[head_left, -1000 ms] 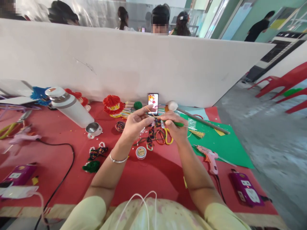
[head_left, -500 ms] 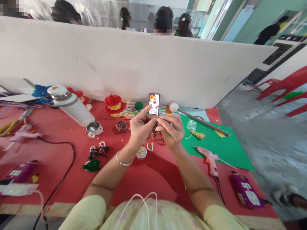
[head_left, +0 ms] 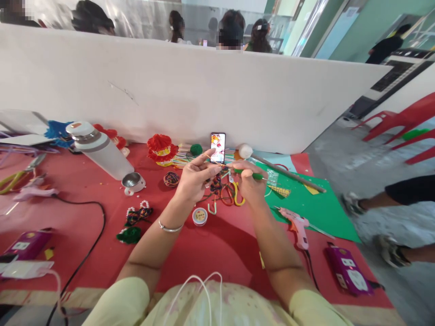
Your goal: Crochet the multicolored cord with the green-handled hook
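Observation:
Pinched in my right hand (head_left: 252, 184) is a crochet hook (head_left: 258, 176) with a green handle, its tip pointing left. My left hand (head_left: 193, 179) grips a small piece of dark multicoloured crochet (head_left: 216, 184) that hangs below the fingertips. An orange-looking strand runs by the left index finger. Hook tip and yarn meet between the two hands; the exact stitch is too small to make out. Just behind them a phone (head_left: 218, 142) stands upright with a picture on its screen. Scissors (head_left: 227, 195) with orange handles and a round tub (head_left: 200, 217) lie below the hands.
To the left are a white flask (head_left: 102, 151), a metal cup (head_left: 133, 182), a multicoloured yarn ball (head_left: 171, 179) and a beaded crochet piece (head_left: 139, 213). At right lie a pink glue gun (head_left: 296, 225), a stick (head_left: 288, 173) and a purple power strip (head_left: 350, 270). A white partition (head_left: 190, 86) stands behind.
My right hand has turned and shifted slightly right, so the hook's green handle now shows. The crochet piece and scissors are more visible. A passer-by's legs have come into view at right.

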`<state>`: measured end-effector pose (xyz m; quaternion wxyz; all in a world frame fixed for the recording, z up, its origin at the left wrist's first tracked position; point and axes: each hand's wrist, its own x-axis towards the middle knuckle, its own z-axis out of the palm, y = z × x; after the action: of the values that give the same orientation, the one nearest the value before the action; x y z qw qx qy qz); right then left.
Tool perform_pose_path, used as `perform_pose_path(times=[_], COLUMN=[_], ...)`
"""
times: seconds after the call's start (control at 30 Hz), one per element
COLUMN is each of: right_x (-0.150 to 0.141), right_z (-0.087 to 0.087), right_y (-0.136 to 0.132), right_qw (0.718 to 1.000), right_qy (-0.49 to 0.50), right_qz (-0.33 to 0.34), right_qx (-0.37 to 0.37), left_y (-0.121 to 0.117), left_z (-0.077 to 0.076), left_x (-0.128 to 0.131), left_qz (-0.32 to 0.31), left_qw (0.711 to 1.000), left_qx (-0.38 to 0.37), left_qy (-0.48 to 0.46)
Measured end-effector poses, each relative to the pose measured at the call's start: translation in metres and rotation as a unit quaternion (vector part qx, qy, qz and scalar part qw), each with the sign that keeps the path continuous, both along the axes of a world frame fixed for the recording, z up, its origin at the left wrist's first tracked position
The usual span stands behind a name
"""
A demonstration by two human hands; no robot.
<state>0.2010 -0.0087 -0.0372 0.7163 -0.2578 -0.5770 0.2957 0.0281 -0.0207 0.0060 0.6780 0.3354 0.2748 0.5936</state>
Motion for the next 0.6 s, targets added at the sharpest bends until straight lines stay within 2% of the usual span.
perform_pose_path(times=[0.13, 0.2, 0.43, 0.6], right_x=[0.001, 0.003, 0.010, 0.018], right_z=[-0.002, 0.000, 0.014, 0.021], right_y=[0.000, 0.000, 0.001, 0.001], right_qw=[1.000, 1.000, 0.991, 0.983], right_qy=[0.006, -0.006, -0.084, -0.132], right_qz=[0.010, 0.008, -0.012, 0.015], right_qx=[-0.020, -0.014, 0.107, 0.127], left_y=[0.000, 0.000, 0.002, 0.006], left_z=[0.001, 0.002, 0.004, 0.000], left_x=[-0.002, -0.003, -0.007, -0.014], left_qz=[-0.047, -0.051, -0.032, -0.049], left_qw=[0.998, 0.998, 0.999, 0.998], left_qx=[-0.033, -0.035, -0.023, -0.002], left_qy=[-0.014, -0.017, 0.019, 0.041])
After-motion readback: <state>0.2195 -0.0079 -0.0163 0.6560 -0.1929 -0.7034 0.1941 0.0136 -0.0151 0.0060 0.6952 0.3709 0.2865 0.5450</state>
